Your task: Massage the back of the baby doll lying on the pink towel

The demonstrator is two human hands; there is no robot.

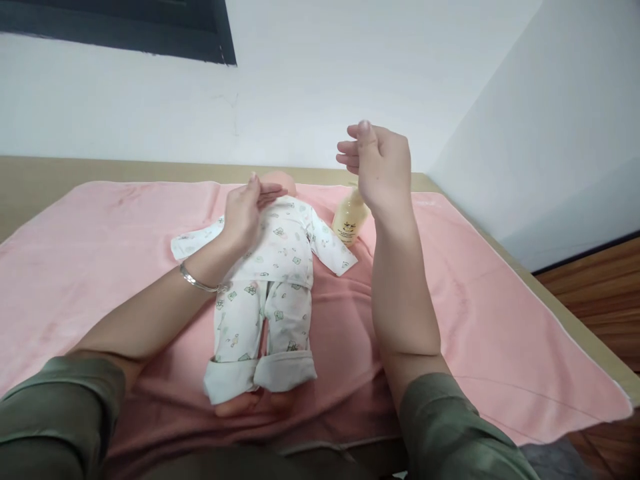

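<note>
A baby doll point(283, 257) in a white printed top and matching trousers point(287, 313) lies on a pink blanket point(345, 333), its head at the far side and its feet toward me. The trouser cuffs are rolled up. Over the doll's upper body is my left hand point(245, 210), fingers stretched out and nothing held; it partly covers the chest and head. I cannot tell whether it touches the clothes. My right hand point(383, 163) is raised higher on the right, empty, its fingers extended. Behind its wrist stands a pale yellow lotion bottle point(349, 219), its top partly hidden.
The blanket covers most of a wooden table point(170, 170), whose far edge meets a white wall point(300, 87). Another wall point(565, 120) rises on the right. Wooden furniture point(600, 283) is beyond the table's right edge. A dark frame point(150, 30) is at upper left.
</note>
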